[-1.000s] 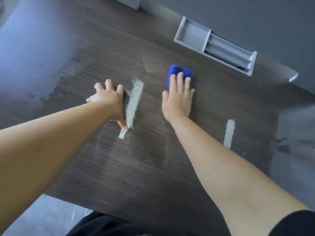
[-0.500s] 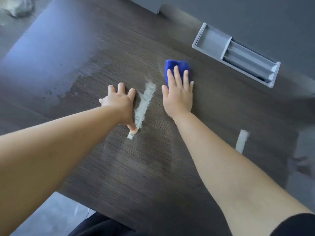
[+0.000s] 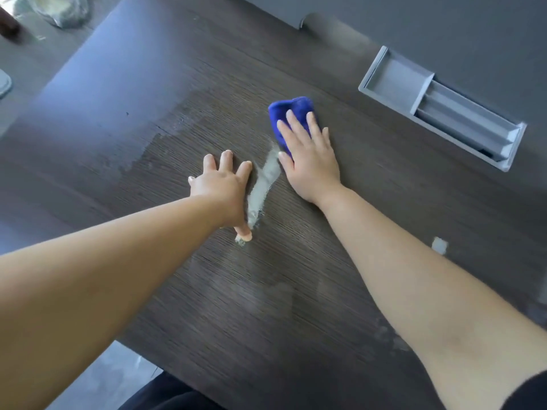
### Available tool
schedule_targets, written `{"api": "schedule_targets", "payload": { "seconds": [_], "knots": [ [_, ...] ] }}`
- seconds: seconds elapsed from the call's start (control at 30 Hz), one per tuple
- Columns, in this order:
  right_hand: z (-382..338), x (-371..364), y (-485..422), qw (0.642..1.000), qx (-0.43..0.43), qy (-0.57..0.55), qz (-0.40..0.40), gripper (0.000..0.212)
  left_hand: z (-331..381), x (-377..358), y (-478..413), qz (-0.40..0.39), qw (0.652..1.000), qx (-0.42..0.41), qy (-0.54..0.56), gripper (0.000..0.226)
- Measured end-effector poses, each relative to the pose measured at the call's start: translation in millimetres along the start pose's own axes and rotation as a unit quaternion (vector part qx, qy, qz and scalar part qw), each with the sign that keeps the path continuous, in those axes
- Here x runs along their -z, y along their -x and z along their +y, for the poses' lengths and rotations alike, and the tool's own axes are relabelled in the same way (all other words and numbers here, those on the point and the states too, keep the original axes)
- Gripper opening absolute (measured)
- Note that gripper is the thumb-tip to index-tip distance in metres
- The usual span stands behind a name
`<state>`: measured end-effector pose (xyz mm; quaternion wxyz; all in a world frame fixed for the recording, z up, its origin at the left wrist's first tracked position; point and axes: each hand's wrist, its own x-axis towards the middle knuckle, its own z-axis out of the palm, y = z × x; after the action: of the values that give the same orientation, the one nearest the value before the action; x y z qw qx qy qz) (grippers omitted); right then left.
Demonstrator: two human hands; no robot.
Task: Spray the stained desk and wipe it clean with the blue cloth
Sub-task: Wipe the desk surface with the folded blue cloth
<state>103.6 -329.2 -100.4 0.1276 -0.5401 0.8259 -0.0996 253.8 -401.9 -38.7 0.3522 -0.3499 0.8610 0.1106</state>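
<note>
The dark wood-grain desk (image 3: 296, 306) fills the view. A pale streak (image 3: 262, 187) runs across it between my two hands. My right hand (image 3: 310, 155) lies flat on a folded blue cloth (image 3: 291, 109), pressing it to the desk at the streak's far end; the cloth shows beyond my fingertips. My left hand (image 3: 223, 186) rests flat on the desk with fingers spread, just left of the streak, its thumb touching the near end. A wet, duller patch (image 3: 165, 140) spreads to the left of my left hand. No spray bottle is in view.
A grey recessed cable tray (image 3: 444, 108) sits in the desk at the back right. A small pale mark (image 3: 439, 245) shows beside my right forearm. A clear bag or container (image 3: 59, 8) lies at the far left corner. The desk's near edge (image 3: 142, 353) runs over grey floor.
My right hand has slid the blue cloth left, toward the streak's top end. The view has shifted, so the tray and the right-hand mark sit further right. My left hand stays put.
</note>
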Motion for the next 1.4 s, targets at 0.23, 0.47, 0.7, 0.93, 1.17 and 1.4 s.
{"api": "schedule_targets", "payload": {
  "seconds": [0.23, 0.47, 0.7, 0.93, 1.17, 1.4],
  "knots": [
    [37.7, 16.8, -39.6, 0.981, -0.186, -0.003, 0.061, 0.049, -0.5, 1.3, -0.8, -0.008, 1.0, -0.004, 0.007, 0.131],
    [-0.9, 4.7, -16.9, 0.996, 0.079, 0.013, -0.045, 0.05, -0.5, 0.6, -0.6, -0.007, 1.0, -0.015, 0.011, 0.135],
    [30.4, 21.0, -62.1, 0.993, -0.121, -0.003, 0.006, 0.05, -2.8, -1.3, -2.4, -0.012, 0.999, -0.031, 0.021, 0.133],
    [-42.9, -12.1, -28.6, 0.994, 0.103, 0.001, -0.048, 0.054, -45.6, -10.5, 14.4, 0.121, 0.949, -0.036, 0.289, 0.078],
    [-38.5, -2.5, -72.4, 0.98, -0.193, -0.003, 0.053, 0.048, -130.3, -33.2, 29.7, 0.144, 0.961, 0.04, 0.231, 0.089],
    [-128.1, -43.0, -0.5, 0.986, 0.158, 0.005, -0.049, 0.049, -165.8, -60.3, 30.1, 0.086, 0.986, 0.036, 0.136, 0.132]
  ]
}}
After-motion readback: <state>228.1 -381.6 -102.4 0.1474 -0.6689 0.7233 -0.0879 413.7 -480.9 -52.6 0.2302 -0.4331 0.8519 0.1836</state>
